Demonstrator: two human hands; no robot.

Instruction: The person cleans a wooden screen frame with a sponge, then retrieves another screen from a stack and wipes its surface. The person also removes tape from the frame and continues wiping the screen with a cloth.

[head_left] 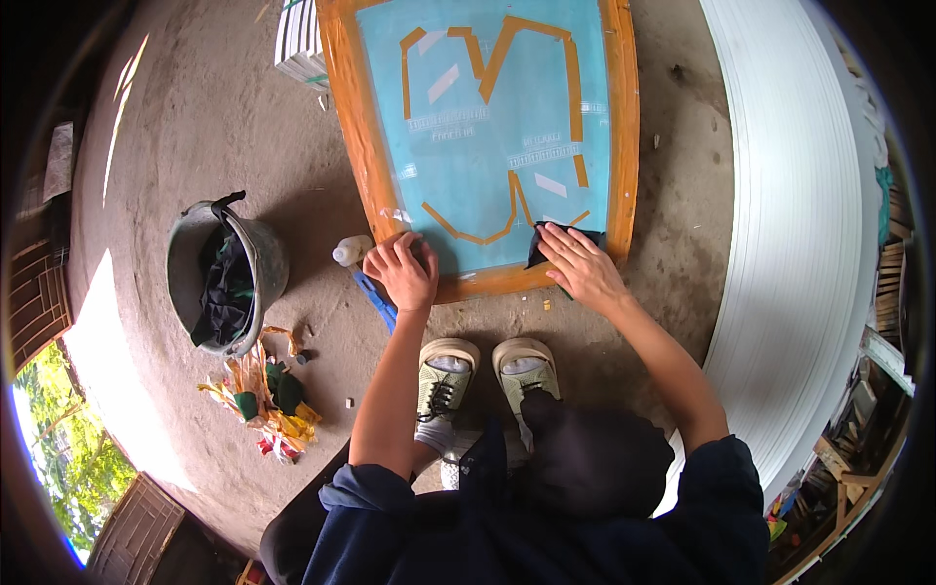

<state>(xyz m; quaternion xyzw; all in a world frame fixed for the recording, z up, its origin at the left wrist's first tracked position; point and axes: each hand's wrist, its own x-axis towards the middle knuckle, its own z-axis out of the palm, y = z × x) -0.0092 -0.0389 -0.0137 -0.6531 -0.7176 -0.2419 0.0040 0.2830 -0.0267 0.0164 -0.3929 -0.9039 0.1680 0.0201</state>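
A screen-printing frame point(618, 107) with orange wooden sides and light blue mesh lies before me. Strips of brown tape point(573, 88) outline shapes on the mesh. My left hand point(402, 270) is closed over the frame's near left corner, fingers bent, their tips partly hidden. Pressed against the near right part of the mesh is a folded black cloth point(535, 255). My right hand point(582, 265) lies over this cloth with its fingers together, holding it down. Beside my left hand are a small whitish bottle point(349, 252) and a blue tool point(374, 300), partly covered.
A grey bucket point(182, 278) holding black cloth point(226, 292) stands at the left. Scraps of tape and rag point(268, 398) are heaped near it. At the right rises a large stack of white sheets point(790, 224). A smaller white stack point(299, 44) is behind the frame.
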